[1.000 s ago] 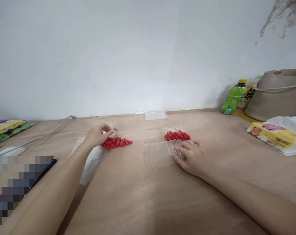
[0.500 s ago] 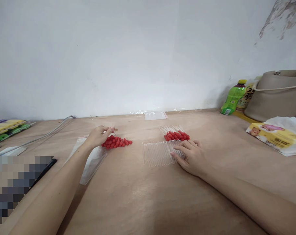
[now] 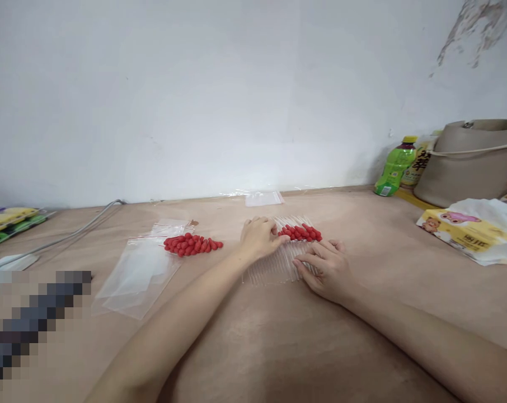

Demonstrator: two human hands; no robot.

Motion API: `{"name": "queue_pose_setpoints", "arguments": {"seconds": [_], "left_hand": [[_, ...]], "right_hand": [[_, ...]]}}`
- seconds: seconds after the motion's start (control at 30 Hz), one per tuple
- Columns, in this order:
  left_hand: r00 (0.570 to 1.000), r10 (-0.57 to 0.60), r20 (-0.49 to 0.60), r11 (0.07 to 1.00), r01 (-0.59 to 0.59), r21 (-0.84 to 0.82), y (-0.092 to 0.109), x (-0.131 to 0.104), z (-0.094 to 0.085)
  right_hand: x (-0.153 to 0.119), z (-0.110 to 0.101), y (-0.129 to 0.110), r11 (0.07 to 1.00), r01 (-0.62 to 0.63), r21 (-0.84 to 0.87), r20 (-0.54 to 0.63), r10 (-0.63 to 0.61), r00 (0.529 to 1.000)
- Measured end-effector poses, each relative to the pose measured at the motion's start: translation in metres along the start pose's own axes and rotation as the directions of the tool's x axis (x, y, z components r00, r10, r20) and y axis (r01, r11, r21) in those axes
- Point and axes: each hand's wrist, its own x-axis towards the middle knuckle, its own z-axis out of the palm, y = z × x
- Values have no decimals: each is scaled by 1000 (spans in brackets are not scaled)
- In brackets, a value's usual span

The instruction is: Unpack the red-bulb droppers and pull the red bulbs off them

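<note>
My left hand (image 3: 259,238) is at the left end of a bunch of red-tipped sticks (image 3: 300,232), its thumb apart from the curled fingers. Pale stems of the bunch stretch back toward the wall. A row of thin clear tubes (image 3: 274,267) lies just in front, partly hidden by both hands. Over the right end of that row my right hand (image 3: 324,266) rests with its fingers apart, touching the tubes. Further left is a pile of similar red-tipped pieces (image 3: 191,244), beside overlapping clear zip bags (image 3: 131,277).
Against the wall lies a small zip bag (image 3: 263,198). At right are a green bottle (image 3: 395,168), a beige bucket-shaped bag (image 3: 467,168) and a yellow tissue pack (image 3: 459,226). A grey cable (image 3: 88,224) and yellow and green packs (image 3: 14,224) are at left.
My left hand has moved right, from the left red pile to the bunch of red-tipped sticks, uncovering the zip bags. My right hand has stayed at the clear tubes.
</note>
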Motion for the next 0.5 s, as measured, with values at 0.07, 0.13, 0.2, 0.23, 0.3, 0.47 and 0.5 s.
{"name": "queue_pose_setpoints", "arguments": {"seconds": [0.07,0.13,0.2,0.23,0.3,0.47,0.5], "left_hand": [[1000,-20,23,999,21,-27,6,10,8],[999,-23,25,998,25,-60,8,15,14],[1000,-28,12,996,29,-82,9,16,17],[999,-35,5,995,35,-90,10,16,18],[998,-64,-16,993,62,-104,10,16,19],[972,-212,-101,967,193,-168,1,2,10],[967,-230,-109,961,208,-184,-3,-5,6]], "right_hand": [[0,-1,-1,1000,-3,-2,10,3,1000],[0,-1,-2,1000,-4,0,23,4,1000],[0,-1,-3,1000,-5,4,32,5,999],[0,-1,-3,1000,-7,3,35,7,999],[1,-1,-4,1000,-12,1,34,12,999],[1,-2,-4,1000,-17,3,21,17,1000],[1,-2,-4,1000,-19,6,12,19,1000]]}}
